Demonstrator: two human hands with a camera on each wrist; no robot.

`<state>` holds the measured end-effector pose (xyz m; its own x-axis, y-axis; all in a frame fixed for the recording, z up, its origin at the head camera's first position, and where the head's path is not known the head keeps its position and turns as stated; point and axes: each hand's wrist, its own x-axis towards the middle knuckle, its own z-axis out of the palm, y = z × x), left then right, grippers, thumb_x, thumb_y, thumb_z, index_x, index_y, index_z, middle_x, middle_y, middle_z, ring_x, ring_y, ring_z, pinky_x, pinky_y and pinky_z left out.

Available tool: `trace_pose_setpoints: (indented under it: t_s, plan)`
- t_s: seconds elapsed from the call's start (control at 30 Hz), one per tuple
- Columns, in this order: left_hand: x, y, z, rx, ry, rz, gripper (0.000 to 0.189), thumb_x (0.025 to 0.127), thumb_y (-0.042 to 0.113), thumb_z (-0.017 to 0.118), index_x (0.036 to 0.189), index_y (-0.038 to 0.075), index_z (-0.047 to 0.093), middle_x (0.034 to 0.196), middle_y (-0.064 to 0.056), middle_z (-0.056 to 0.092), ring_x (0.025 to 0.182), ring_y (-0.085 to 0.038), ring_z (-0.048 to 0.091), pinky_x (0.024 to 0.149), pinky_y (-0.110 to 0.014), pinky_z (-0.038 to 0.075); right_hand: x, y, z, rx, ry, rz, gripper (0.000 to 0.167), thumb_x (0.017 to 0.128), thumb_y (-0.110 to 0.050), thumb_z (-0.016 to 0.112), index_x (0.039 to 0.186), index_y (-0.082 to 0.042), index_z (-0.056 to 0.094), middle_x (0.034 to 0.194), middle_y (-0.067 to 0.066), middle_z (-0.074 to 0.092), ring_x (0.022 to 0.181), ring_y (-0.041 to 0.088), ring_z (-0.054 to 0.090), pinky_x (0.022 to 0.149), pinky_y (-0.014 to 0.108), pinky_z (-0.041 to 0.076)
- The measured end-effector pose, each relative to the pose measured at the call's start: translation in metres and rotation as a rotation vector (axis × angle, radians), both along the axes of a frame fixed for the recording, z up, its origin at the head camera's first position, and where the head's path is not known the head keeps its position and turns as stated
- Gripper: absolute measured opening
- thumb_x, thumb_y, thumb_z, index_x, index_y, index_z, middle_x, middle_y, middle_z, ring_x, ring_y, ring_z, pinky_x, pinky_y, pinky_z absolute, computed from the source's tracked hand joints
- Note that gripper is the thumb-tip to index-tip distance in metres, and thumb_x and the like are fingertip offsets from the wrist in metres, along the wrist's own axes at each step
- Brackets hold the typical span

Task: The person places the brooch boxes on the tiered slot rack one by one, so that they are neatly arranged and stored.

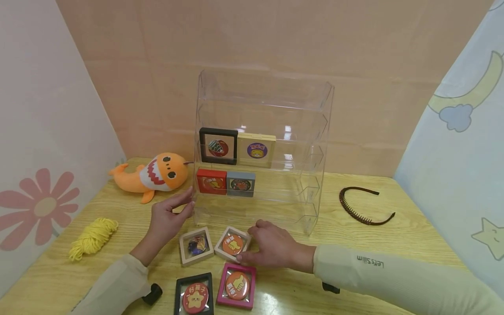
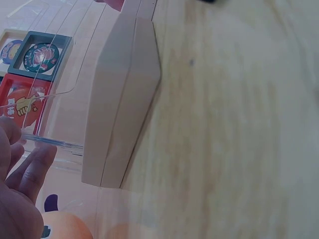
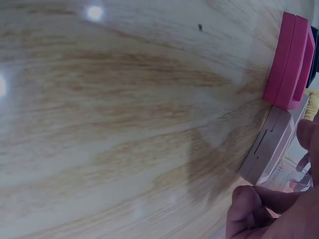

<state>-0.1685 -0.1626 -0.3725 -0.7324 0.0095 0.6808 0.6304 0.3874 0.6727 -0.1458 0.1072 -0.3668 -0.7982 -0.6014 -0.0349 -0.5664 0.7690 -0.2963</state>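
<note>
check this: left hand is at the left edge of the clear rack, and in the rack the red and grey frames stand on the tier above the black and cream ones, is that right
Not quite: the head view shows the red frame and grey frame below the black frame and cream frame. The left hand is indeed at the clear rack's left edge.

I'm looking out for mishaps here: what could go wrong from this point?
The right hand grips a pale frame close beside the pink frame, so moving it might nudge that one. The left hand holds the side edge of the clear rack; a tug there could jolt it and perhaps tip the red frame standing inside.
</note>
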Motion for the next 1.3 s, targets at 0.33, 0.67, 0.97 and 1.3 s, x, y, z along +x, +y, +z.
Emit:
trace_pose_setpoints:
  t_s: [0.33,0.67,0.97,1.3]
  plan:
    - [0.0006,0.0005,0.0010,-0.017,0.004,0.020,0.035,0.076,-0.020,0.067,0.110,-0.014,0.063,0.102,-0.023,0.066,0.081,-0.027,0.067,0.070,-0.015,0.052,-0.0021,0.0006,-0.0070,-0.001,0.030,-0.005,0.059,0.079,-0.059,0.066,0.104,-0.005,0.068,0.091,-0.001,0.055,0.075,0.010,0.050,0.053,0.022,0.045]
    - [0.0004,0.0000,0.0004,-0.012,0.010,0.018,0.035,0.076,-0.020,0.067,0.110,-0.014,0.063,0.104,-0.023,0.066,0.082,-0.021,0.067,0.069,-0.014,0.052,-0.0038,-0.0003,-0.0081,-0.055,-0.007,-0.026,0.052,0.076,-0.057,0.071,0.097,-0.010,0.066,0.082,-0.009,0.052,0.068,0.006,0.047,0.052,0.020,0.042]
    - [-0.0001,0.0001,-0.0011,-0.009,0.011,0.011,0.035,0.076,-0.019,0.067,0.110,-0.014,0.063,0.104,-0.023,0.065,0.081,-0.029,0.067,0.069,-0.014,0.052,-0.0042,0.0037,-0.0072,-0.221,-0.003,0.001,0.035,0.078,-0.041,0.076,0.092,-0.009,0.067,0.082,0.000,0.068,0.066,0.002,0.057,0.062,0.021,0.050]
    - [-0.0015,-0.0007,-0.0030,-0.009,0.020,0.003,0.034,0.076,-0.019,0.067,0.110,-0.015,0.063,0.104,-0.024,0.065,0.082,-0.024,0.068,0.069,-0.014,0.052,-0.0055,0.0063,-0.0070,-0.357,0.000,0.019,0.027,0.081,-0.027,0.077,0.093,-0.006,0.065,0.077,-0.001,0.066,0.063,0.000,0.056,0.057,0.017,0.050]
